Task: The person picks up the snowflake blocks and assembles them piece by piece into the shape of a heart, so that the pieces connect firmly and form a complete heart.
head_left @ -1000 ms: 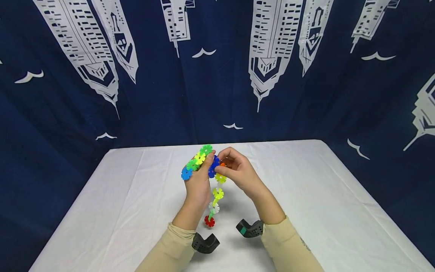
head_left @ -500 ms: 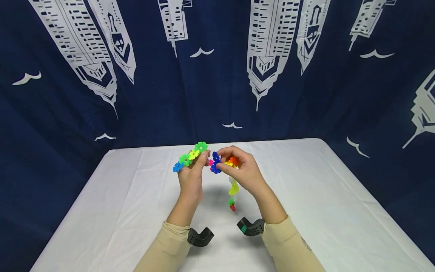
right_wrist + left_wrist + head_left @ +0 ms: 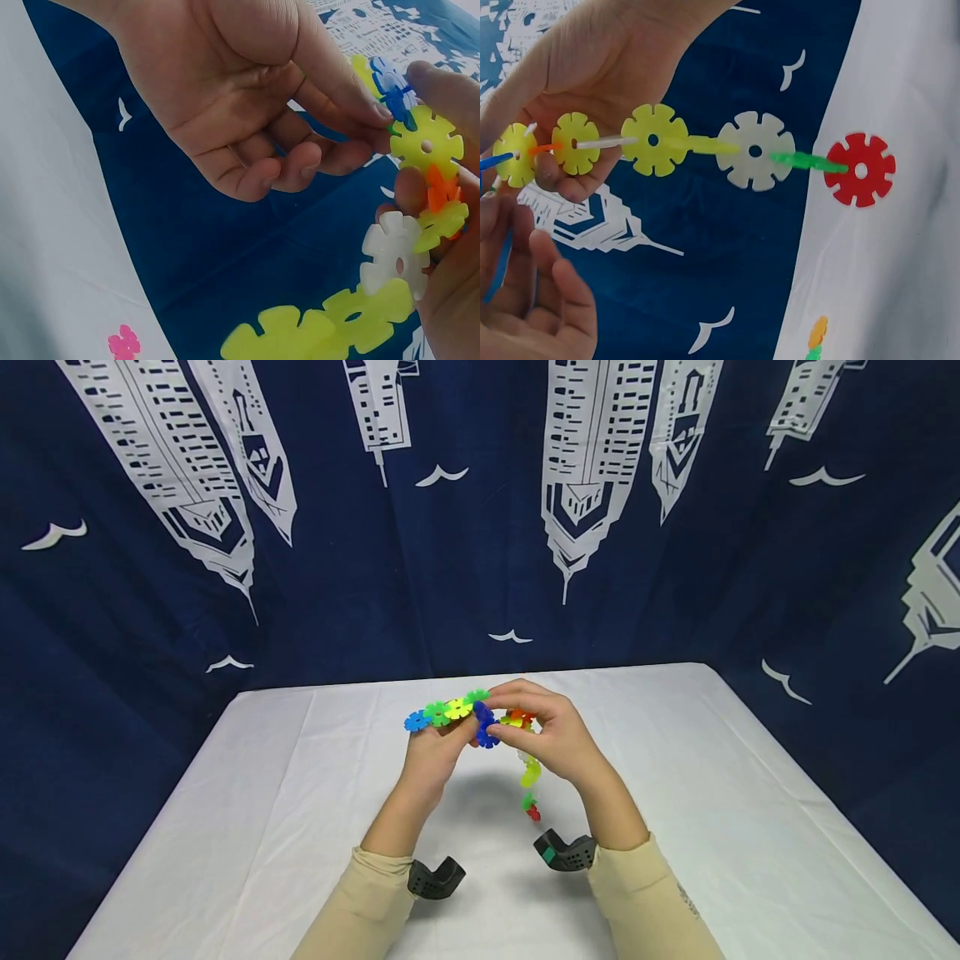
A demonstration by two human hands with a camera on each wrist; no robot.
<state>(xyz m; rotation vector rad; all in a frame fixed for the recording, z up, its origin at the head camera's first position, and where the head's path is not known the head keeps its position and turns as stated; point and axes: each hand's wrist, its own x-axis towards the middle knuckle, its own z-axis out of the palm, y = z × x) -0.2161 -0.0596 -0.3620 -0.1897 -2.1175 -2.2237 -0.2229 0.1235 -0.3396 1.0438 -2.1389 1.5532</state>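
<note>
Slotted, flower-shaped plastic discs are linked into a chain. My left hand (image 3: 433, 756) pinches it near a row of light blue, green and yellow discs (image 3: 437, 713) lying over the thumb side. Close beside it, my right hand (image 3: 558, 739) holds the dark blue discs (image 3: 487, 735) between thumb and fingers. Below the right hand hangs a strand that ends in a red disc (image 3: 877, 161), with a white disc (image 3: 742, 166) and yellow discs (image 3: 654, 159) above it. In the right wrist view, the left thumb and a finger meet beside a yellow disc (image 3: 412, 154); their exact contact is partly hidden.
A white cloth covers the table (image 3: 300, 827), and a dark blue curtain (image 3: 450, 568) with white building prints hangs behind it. Black wrist cameras (image 3: 437, 878) sit on both cuffs. A pink disc piece (image 3: 124, 341) shows low in the right wrist view.
The hands parted slightly, then came back together. The hanging strand swung to the right with the right hand. The row over the left hand went left, then right, and lies flatter now.
</note>
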